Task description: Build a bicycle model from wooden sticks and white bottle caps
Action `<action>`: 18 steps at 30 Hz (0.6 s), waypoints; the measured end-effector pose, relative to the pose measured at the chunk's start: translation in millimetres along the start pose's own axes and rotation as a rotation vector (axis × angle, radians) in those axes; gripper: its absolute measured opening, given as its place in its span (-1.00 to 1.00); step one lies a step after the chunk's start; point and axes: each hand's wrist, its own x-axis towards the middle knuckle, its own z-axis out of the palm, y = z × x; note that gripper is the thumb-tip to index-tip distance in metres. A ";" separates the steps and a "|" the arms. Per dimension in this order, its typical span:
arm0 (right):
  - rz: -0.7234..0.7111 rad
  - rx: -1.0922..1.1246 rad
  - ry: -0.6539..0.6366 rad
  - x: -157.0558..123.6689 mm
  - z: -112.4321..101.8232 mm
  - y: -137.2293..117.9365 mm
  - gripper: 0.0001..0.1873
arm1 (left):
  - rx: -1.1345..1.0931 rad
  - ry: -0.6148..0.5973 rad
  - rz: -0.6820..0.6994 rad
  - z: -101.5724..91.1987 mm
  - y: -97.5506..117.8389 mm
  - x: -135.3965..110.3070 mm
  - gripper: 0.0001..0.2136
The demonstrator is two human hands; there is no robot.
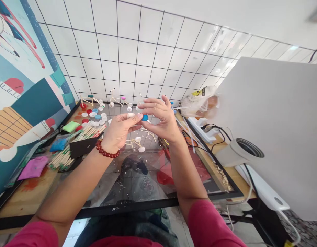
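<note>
My left hand, with a red bead bracelet at the wrist, pinches a small smooth blue lump of clay at thumb and fingertips. Around its other side curves my right hand. Its fingers are stretched out and apart, and the right thumb lies close below the lump; whether it touches I cannot tell. Under the hands, on the glass tabletop, lies a small matchstick frame with white round caps. Behind stand several matchstick models, one with a pink piece on top.
Left are loose bottle caps, bundled matchsticks, a black card and packets of green, blue and pink clay. Right are a power strip, cables, a plastic bag and a white cylinder.
</note>
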 end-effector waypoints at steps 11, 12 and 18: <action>0.041 0.082 0.017 -0.7 0.1 -3.6 -0.84 | 0.164 -0.037 0.112 -0.4 7.2 -1.9 -0.75; 0.055 0.113 0.016 0.4 0.1 -3.3 -0.81 | 0.147 -0.034 0.109 -0.3 7.8 -1.1 -0.76; 0.482 0.726 0.154 14.1 27.3 -46.8 -0.57 | -0.073 0.006 0.342 -6.6 55.5 -27.7 -0.81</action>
